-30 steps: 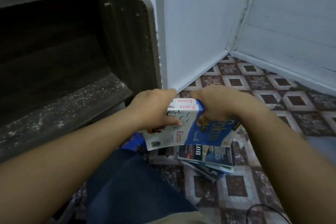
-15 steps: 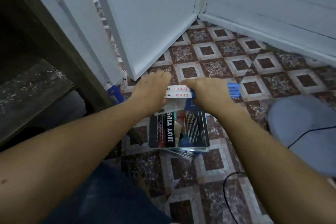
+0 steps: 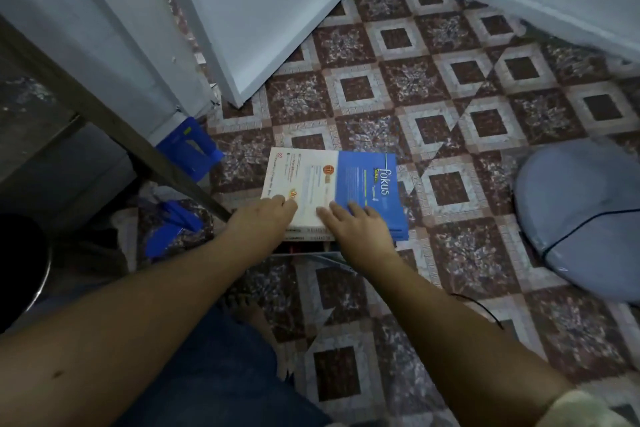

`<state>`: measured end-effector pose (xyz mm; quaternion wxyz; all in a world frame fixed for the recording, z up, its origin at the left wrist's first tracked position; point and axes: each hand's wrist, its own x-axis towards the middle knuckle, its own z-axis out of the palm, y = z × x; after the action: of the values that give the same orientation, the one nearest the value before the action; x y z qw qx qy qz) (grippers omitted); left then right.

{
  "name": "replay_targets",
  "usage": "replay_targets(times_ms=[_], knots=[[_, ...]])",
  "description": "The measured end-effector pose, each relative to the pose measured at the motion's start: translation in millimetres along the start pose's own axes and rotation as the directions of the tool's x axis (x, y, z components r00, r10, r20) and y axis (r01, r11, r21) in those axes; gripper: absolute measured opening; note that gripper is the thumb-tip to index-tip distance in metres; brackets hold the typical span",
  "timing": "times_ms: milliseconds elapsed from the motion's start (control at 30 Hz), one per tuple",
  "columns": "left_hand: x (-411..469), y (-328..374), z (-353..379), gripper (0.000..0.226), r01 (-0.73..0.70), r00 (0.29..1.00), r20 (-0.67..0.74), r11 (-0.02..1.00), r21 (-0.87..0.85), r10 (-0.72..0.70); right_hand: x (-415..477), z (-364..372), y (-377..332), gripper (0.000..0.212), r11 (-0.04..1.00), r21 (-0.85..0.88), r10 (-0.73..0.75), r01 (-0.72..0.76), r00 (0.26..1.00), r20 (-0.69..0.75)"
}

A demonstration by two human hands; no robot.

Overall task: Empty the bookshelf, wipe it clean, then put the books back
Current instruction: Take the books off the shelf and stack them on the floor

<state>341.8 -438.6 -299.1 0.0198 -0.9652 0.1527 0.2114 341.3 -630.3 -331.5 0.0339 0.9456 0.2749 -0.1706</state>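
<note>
A stack of books (image 3: 332,191) lies on the patterned tile floor; its top cover is white on the left and blue on the right, with the word "fokus". My left hand (image 3: 265,218) rests on the near left edge of the top book with its fingers bent over it. My right hand (image 3: 360,224) lies flat on the near right part of the cover, fingers spread. The dark wooden bookshelf (image 3: 114,128) shows only as a slanted side board and a dusty shelf at the left edge.
Blue plastic items (image 3: 188,149) lie on the floor beside the shelf's foot. A grey-blue cushion (image 3: 581,218) with a black cable over it sits at the right. White door panels (image 3: 263,10) meet in the corner behind the books. My knee in blue trousers is at the bottom.
The books that both hands carried have been laid flat on the floor stack. The view has swung down and right, away from the shelf. My fingers have relaxed from a grip.
</note>
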Motion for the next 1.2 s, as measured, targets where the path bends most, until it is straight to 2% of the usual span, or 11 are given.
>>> replay_targets(times_ms=[133,200,300,467,600,667,733,800,967,1033,1200], knots=[[-5.5,-6.0,6.8,0.041,0.063,0.952,0.306,0.988,-0.143,-0.017,-5.5,20.9,-7.6,0.062,1.000,0.000,-0.006,0.006,0.999,0.033],[-6.8,-6.8,8.6,0.047,0.077,0.935,0.353,0.984,-0.158,-0.017,-5.8,21.7,-10.5,0.054,1.000,0.024,0.015,-0.015,1.000,0.007],[-11.2,-7.2,3.3,0.047,0.069,0.945,0.327,0.983,-0.172,-0.009,-3.7,15.9,-15.7,0.044,0.995,0.069,0.073,-0.075,0.997,0.031],[-29.8,-11.6,-14.5,0.049,0.077,0.972,0.233,0.974,-0.212,-0.026,-1.4,1.8,-17.1,0.057,0.975,0.168,0.113,-0.147,0.974,0.195],[-62.0,-25.1,-26.5,0.046,0.106,0.985,0.159,0.963,-0.247,-0.068,-6.0,-16.9,-27.0,0.079,0.981,0.107,0.116,-0.163,0.928,0.355],[-81.8,-33.7,-33.1,0.037,0.130,0.989,0.113,0.944,-0.304,-0.100,-9.0,-30.9,-37.4,0.078,0.986,0.015,0.146,-0.163,0.917,0.371],[-109.2,-48.0,-39.1,0.037,0.163,0.986,0.068,0.931,-0.325,-0.149,-12.6,-54.9,-59.3,0.066,0.985,-0.065,0.174,-0.162,0.934,0.313],[-136.7,-63.8,-42.3,0.040,0.197,0.979,0.007,0.923,-0.330,-0.206,-17.1,-80.5,-85.4,0.055,0.987,-0.073,0.159,-0.146,0.961,0.225],[-214.2,-100.0,-57.1,0.037,0.337,0.898,-0.164,0.877,-0.342,-0.409,-21.9,-153.1,-165.7,0.047,0.999,-0.016,-0.052,0.052,0.999,0.009],[-246.1,-115.2,-62.4,0.035,0.382,0.848,-0.221,0.846,-0.372,-0.481,-26.1,-181.4,-201.6,0.044,0.990,-0.020,-0.142,0.141,0.987,-0.070],[-339.2,-159.6,-68.6,0.040,0.496,0.688,-0.327,0.749,-0.439,-0.648,-37.9,-241.5,-295.2,0.042,0.931,-0.092,-0.365,0.353,0.900,-0.239]])
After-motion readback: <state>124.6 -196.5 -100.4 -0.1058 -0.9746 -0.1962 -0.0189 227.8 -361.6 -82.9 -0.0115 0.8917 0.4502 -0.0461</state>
